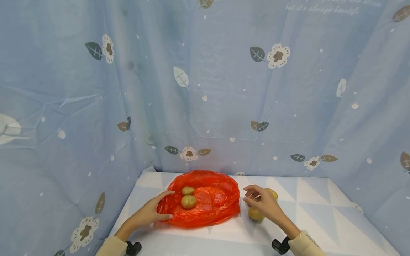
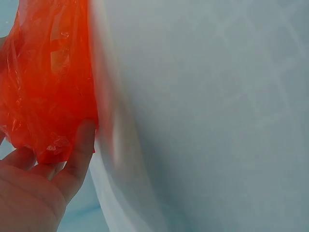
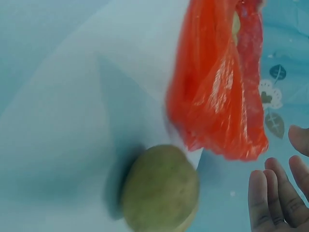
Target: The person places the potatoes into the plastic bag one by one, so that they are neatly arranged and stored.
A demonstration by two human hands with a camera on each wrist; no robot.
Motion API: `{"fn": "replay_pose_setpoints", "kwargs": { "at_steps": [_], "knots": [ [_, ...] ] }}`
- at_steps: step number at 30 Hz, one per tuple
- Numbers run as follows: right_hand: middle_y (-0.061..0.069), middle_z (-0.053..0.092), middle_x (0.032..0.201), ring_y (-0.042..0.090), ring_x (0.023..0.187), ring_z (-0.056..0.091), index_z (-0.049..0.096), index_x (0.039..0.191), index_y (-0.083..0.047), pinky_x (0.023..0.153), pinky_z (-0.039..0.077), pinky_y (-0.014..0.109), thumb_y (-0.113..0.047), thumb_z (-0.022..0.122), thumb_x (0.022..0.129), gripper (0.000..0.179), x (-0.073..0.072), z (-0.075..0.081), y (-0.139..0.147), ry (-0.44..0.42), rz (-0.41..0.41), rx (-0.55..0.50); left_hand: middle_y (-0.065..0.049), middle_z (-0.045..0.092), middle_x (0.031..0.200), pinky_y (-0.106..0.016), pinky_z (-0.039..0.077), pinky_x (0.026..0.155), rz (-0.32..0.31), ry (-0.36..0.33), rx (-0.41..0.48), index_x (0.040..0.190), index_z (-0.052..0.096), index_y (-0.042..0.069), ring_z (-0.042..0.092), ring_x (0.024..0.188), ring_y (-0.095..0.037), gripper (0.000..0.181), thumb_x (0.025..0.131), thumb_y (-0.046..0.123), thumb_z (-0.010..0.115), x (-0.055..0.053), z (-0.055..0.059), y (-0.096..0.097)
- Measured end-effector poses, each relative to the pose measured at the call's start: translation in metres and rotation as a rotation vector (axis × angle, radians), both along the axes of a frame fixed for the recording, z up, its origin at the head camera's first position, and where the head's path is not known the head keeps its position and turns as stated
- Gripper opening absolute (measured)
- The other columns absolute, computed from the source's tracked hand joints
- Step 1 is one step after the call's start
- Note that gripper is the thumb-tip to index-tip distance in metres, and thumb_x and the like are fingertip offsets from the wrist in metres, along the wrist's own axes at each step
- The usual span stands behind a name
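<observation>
On my head feed the left hand has its thumb and fingers spread wide, touching the left side of a red plastic bag. The right hand sits just off the bag's other side, fingers loosely bent, a gap to the thumb, and they look unloaded to me.

I've got the bag on the table, left of middle, mouth up and facing my camera, long axis running side to side. In its left half, the far potato lies longways left to right; the near potato just beside it looks rounder, so I can't really call an axis there.

Over on the right, the nearer loose potato and the farther loose potato are both partly blocked by that hand from where I'm watching.

Table's all white and pale-blue triangles, and a blue curtain printed with flowers and leaves walls in the back and both sides.
</observation>
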State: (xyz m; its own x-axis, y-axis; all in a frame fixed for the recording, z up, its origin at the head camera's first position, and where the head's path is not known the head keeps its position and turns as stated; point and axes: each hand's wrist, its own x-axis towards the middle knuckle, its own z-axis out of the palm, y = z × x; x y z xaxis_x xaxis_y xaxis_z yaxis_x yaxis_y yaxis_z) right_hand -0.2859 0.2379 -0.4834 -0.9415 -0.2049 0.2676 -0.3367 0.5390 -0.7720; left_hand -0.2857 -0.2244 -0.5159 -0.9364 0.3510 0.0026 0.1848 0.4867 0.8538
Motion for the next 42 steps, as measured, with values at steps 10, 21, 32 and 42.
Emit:
{"fn": "replay_pose_setpoints", "kwargs": {
  "at_steps": [10,21,32,42],
  "knots": [
    [-0.006,0.070,0.095,0.009,0.084,0.066,0.071,0.117,-0.012,0.073,0.058,0.024,-0.023,0.083,0.088,0.033,0.013,-0.008,0.032,0.054,-0.113,0.071,-0.018,0.042,0.157,-0.071,0.036,0.109,0.007,0.000,-0.001,0.152,0.047,0.024,0.039,0.142,-0.047,0.081,0.083,0.029,0.088,0.001,0.001,0.001],
    [0.000,0.073,0.102,0.006,0.082,0.065,0.071,0.120,-0.012,0.072,0.057,0.024,-0.021,0.085,0.087,0.037,0.023,-0.021,0.056,0.040,-0.200,0.113,-0.019,0.043,0.156,-0.068,0.041,0.107,-0.003,-0.007,0.003,0.153,0.046,0.021,0.042,0.139,-0.046,0.081,0.083,0.028,0.088,0.002,0.001,0.001],
    [0.011,0.070,0.116,0.009,0.085,0.063,0.070,0.120,-0.013,0.072,0.057,0.025,-0.021,0.088,0.082,0.042,0.031,-0.032,0.067,-0.036,-0.215,0.120,-0.019,0.043,0.156,-0.066,0.044,0.105,0.007,-0.021,0.006,0.152,0.047,0.023,0.043,0.139,-0.045,0.082,0.082,0.030,0.088,0.001,-0.001,0.001],
    [0.008,0.069,0.117,0.015,0.087,0.063,0.068,0.121,-0.012,0.068,0.055,0.027,-0.024,0.091,0.078,0.051,0.031,-0.042,0.067,-0.200,-0.224,0.093,-0.019,0.042,0.156,-0.069,0.038,0.109,-0.022,0.010,0.015,0.153,0.046,0.020,0.041,0.141,-0.045,0.081,0.084,0.027,0.087,0.000,0.000,0.001]
  ]
}}
